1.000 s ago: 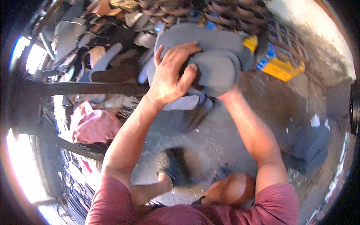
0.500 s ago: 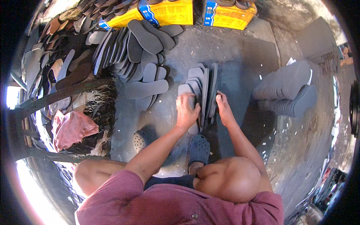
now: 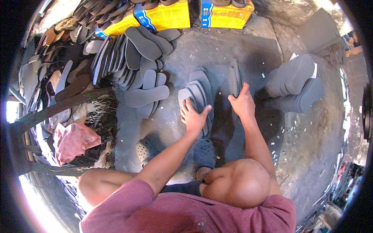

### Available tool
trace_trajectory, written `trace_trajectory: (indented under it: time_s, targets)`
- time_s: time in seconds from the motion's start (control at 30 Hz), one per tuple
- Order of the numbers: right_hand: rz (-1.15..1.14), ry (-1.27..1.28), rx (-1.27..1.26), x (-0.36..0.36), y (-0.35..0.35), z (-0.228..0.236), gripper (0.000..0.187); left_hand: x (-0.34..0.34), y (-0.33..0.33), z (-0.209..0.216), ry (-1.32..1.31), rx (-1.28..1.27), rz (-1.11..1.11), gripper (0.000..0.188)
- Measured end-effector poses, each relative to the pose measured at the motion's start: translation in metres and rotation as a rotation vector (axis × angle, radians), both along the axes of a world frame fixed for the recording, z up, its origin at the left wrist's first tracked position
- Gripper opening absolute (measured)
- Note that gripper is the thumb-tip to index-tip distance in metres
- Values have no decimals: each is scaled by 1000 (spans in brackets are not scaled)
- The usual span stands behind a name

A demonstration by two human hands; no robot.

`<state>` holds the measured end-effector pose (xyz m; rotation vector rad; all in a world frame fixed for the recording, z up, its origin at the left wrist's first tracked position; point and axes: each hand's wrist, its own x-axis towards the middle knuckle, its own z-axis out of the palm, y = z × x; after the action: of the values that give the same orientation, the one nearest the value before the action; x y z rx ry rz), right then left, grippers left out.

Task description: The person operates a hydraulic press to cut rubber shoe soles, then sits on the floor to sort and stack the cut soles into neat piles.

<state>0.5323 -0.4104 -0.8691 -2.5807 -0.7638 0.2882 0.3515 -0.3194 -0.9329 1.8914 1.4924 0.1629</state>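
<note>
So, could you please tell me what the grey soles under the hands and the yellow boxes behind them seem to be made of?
The grey soles look like matte foam or rubber sheet: flat, thin, uniformly dull, cleanly cut to shape. The left hand rests on them. The yellow boxes appear to be printed cardboard, with straight folded edges and a slight sheen.
</note>
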Motion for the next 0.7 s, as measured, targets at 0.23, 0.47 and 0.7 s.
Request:
trace_trajectory:
  time_s: [0.23,0.47,0.7]
  targets:
    - [5,495,105,-11,17,-14,103,-43,53,-33,-497,-131,238,48]
    - [34,522,367,-97,44,-71,71,-52,45,-11,-227,96,172,59]
    - [-14,698,233,-71,37,-82,90,-61,37,-11,-156,-69,109,104]
